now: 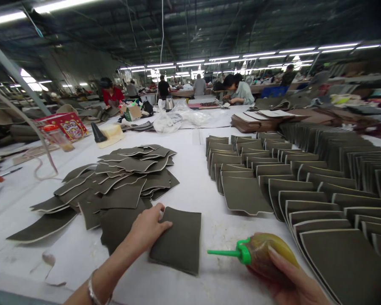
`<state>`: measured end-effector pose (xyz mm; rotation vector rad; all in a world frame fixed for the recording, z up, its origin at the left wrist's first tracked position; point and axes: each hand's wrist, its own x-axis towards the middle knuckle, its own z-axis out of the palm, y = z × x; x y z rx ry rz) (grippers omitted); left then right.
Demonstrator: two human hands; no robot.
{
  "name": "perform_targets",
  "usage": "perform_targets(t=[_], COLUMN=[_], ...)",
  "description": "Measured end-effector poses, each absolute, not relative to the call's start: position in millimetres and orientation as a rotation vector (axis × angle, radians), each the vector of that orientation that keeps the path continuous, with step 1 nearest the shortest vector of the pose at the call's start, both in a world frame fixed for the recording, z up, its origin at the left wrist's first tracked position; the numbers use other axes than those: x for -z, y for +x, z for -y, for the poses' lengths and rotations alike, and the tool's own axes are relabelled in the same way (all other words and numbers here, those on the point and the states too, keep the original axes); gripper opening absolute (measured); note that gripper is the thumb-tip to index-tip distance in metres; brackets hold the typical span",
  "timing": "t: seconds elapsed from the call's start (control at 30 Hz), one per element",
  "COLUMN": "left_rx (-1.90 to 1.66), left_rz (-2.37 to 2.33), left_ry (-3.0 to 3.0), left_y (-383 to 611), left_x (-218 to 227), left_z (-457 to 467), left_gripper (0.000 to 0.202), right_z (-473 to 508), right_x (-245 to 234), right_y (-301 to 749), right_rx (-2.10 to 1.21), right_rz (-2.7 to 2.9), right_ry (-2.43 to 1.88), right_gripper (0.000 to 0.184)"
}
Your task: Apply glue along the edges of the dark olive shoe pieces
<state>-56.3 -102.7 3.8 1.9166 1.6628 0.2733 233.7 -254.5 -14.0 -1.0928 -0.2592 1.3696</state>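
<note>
My left hand (150,226) is at the upper left edge of a dark grey-green fabric panel (180,239), its thumb over the edge and its other fingers curled beside it. The panel lies on the white table in front of me. To the right, my right hand (288,273) is wrapped round a yellowish squeeze glue bottle (269,250). Its green nozzle points left toward the panel, apart from it. Beyond my left hand spreads a loose pile of similar panels (123,178). Overlapping rows of panels (288,182) fill the right side.
Brown stacked sheets (257,120) and clear plastic bags (178,116) sit farther back on the table (193,156). At the left stand a jar with a red lid (57,137), a red patterned bag (70,126) and a foam-like block (109,135). Several people work in the background.
</note>
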Motion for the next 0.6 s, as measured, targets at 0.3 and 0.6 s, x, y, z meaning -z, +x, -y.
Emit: perform_targets(t=[0.3, 0.6], left_rx=[-0.703, -0.856], left_rz=[-1.353, -1.324], left_ry=[1.361, 1.274], left_y=[-70.0, -55.3], left_x=[-69.9, -77.9], left_z=[102.6, 98.7], left_gripper=[0.037, 0.041], right_z=[256.4, 262.2], right_x=[12.6, -11.0], right_y=[238.7, 220.1], right_rx=[-1.209, -1.217], right_rz=[0.465, 0.593], right_ry=[-1.201, -1.270], right_gripper=[0.060, 0.063])
